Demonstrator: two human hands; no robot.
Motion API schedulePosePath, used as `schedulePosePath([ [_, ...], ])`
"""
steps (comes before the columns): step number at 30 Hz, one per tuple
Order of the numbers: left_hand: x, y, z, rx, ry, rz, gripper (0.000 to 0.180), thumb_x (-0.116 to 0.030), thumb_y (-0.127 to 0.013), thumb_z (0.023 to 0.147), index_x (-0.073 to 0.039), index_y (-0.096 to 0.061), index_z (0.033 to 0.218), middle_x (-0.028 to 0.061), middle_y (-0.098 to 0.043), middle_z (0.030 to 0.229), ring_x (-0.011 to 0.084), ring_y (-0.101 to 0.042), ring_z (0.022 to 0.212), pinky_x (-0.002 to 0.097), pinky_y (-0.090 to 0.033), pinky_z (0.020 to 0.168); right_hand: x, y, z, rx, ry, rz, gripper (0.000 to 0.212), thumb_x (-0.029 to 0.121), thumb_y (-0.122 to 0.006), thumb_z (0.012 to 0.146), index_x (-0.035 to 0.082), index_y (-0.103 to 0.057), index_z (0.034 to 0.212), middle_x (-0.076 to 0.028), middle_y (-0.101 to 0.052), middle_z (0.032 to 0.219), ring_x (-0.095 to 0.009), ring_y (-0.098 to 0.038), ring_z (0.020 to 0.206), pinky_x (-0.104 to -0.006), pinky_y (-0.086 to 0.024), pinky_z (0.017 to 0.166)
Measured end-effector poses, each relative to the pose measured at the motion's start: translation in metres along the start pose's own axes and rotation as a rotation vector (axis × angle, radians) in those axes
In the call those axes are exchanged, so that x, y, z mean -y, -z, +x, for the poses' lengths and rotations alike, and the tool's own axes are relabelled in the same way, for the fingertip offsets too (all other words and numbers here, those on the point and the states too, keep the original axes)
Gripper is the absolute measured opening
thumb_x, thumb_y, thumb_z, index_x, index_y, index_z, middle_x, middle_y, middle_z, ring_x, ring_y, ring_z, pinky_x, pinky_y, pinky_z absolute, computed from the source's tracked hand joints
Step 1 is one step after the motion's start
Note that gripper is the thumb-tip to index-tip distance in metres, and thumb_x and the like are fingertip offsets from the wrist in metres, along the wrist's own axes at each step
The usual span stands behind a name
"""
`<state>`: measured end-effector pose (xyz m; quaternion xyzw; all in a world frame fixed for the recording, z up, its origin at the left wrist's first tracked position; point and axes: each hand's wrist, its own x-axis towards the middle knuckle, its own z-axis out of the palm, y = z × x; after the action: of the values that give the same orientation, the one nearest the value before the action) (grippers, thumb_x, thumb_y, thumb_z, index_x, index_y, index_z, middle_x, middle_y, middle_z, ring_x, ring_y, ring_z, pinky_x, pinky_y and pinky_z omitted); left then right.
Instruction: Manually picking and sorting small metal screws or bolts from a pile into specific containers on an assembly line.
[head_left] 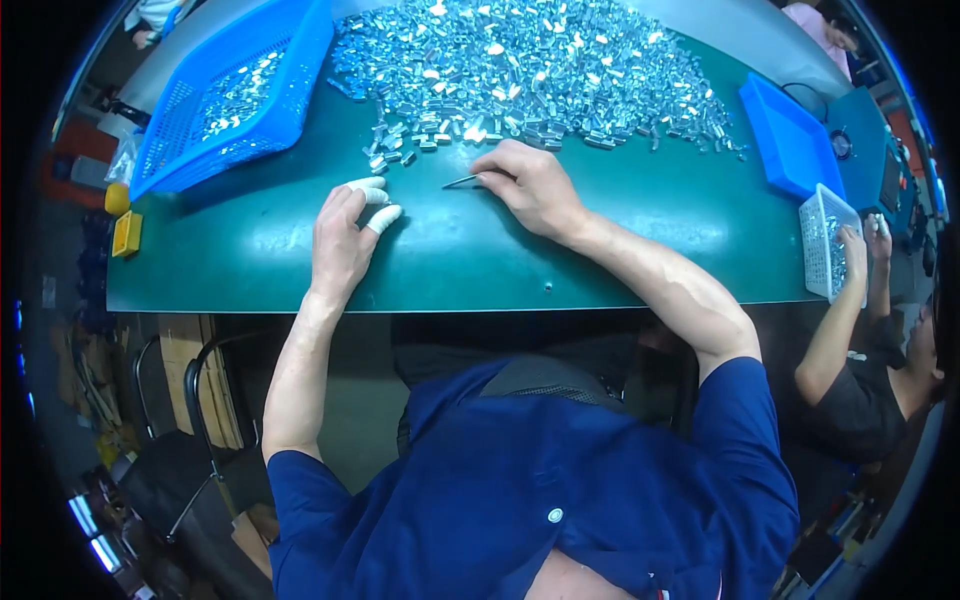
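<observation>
Rod pinched; it juts left of right grip.

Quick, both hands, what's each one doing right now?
Left hand: closed, apparently pinching a small shiny piece between covered fingertips.
Right hand: closed, holding a thin rod-like tool.

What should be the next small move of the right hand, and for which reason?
Probably the right hand should bring the thin metal tool a little leftward, toward the left hand: the tool points that way, but its tip is apart from the white-covered fingertips, which seem to pinch a small shiny piece.
</observation>
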<state>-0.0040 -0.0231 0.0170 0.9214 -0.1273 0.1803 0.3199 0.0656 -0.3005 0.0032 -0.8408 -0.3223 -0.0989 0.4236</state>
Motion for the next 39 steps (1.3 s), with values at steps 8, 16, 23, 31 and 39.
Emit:
schedulePosePath([
  [8, -0.018, -0.031, 0.051, 0.136, -0.115, -0.103, 0.024, -0.012, -0.086, 0.077, -0.002, -0.068, 0.089, 0.0123, -0.074, 0.103, 0.0318, -0.069, 0.097, 0.0406, -0.054, 0.083, -0.009, 0.005, 0.007, 0.057, -0.413, 0.681, 0.015, 0.006, -0.065, 0.098, -0.001, -0.074, 0.109, -0.007, -0.071, 0.093, -0.011, -0.064, 0.080, -0.0259, -0.053, 0.072],
  [16, -0.016, -0.040, 0.059, 0.178, -0.173, -0.092, 0.026, -0.013, -0.087, 0.074, -0.003, -0.069, 0.089, 0.0126, -0.074, 0.104, 0.0319, -0.070, 0.095, 0.0436, -0.055, 0.085, -0.008, 0.014, 0.004, 0.009, -0.252, 0.474, 0.014, 0.002, -0.065, 0.096, -0.002, -0.074, 0.107, -0.009, -0.072, 0.090, -0.014, -0.069, 0.076, -0.0273, -0.055, 0.068],
  [23, -0.018, -0.043, 0.057, 0.169, -0.197, -0.148, 0.028, -0.013, -0.088, 0.072, -0.002, -0.068, 0.088, 0.0116, -0.074, 0.102, 0.0320, -0.070, 0.096, 0.0417, -0.057, 0.080, -0.005, 0.012, 0.005, 0.058, -0.302, 0.522, 0.012, 0.007, -0.069, 0.094, 0.001, -0.075, 0.102, -0.010, -0.072, 0.088, -0.021, -0.070, 0.076, -0.0323, -0.055, 0.067],
  [31, -0.031, -0.041, 0.056, 0.132, -0.245, -0.165, 0.025, -0.012, -0.088, 0.073, -0.002, -0.069, 0.086, 0.0111, -0.074, 0.098, 0.0304, -0.070, 0.091, 0.0400, -0.057, 0.075, -0.005, 0.004, 0.003, 0.065, -0.098, 0.089, 0.013, 0.015, -0.071, 0.095, 0.003, -0.075, 0.091, -0.009, -0.071, 0.078, -0.019, -0.067, 0.067, -0.0332, -0.051, 0.060],
  [39, -0.060, -0.038, 0.044, 0.254, 0.125, -0.482, 0.019, -0.011, -0.078, 0.090, 0.001, -0.072, 0.105, 0.0107, -0.074, 0.100, 0.0202, -0.070, 0.087, 0.0327, -0.055, 0.077, 0.020, 0.023, -0.006, 0.042, -0.547, 0.680, 0.028, 0.024, -0.065, 0.102, 0.001, -0.075, 0.091, -0.003, -0.069, 0.075, -0.006, -0.060, 0.067, -0.0254, -0.048, 0.059],
])
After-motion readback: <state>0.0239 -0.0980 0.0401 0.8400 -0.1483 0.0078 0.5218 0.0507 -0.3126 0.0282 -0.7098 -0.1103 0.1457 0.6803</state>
